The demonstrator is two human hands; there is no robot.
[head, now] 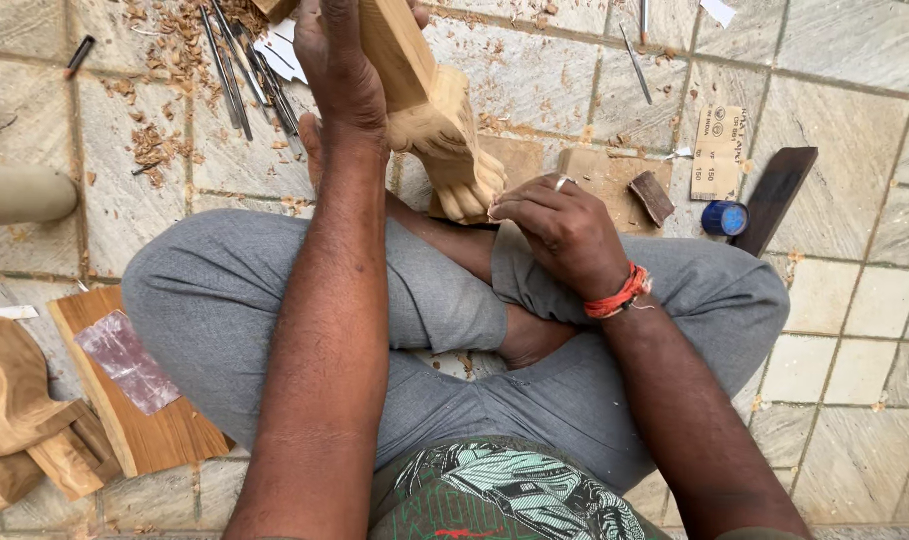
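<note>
- Pale carved wooden leg with a claw-shaped foot (444, 130), upper centre of the frame, slanting down from the top edge, foot resting above the crossed legs in grey trousers (224, 300).
- Left hand (339, 70), top centre, fingers wrapped around the upper shaft of that carved piece, gripping it.
- Right hand (559, 230), centre, fingers pinched together at the toes of the claw foot, ring on one finger, orange thread band at the wrist; whatever is pinched too small to tell.
- Tan rectangular sheets of sandpaper with dark print (717, 152), upper right, flat on the stone tiles.
- Small blue round container (724, 218), just below those sheets, lying on its side; contents not visible.
- Dark flat wooden strip (774, 195), touching or just beside the blue container, to its right.
- Small dark brown block (652, 196), on a light wooden board, upper right of centre.
- Row of thin metal carving tools (244, 75), upper left, among wood shavings.
- Light wooden plank with a clear plastic scrap on top (124, 385), lower left.
</note>
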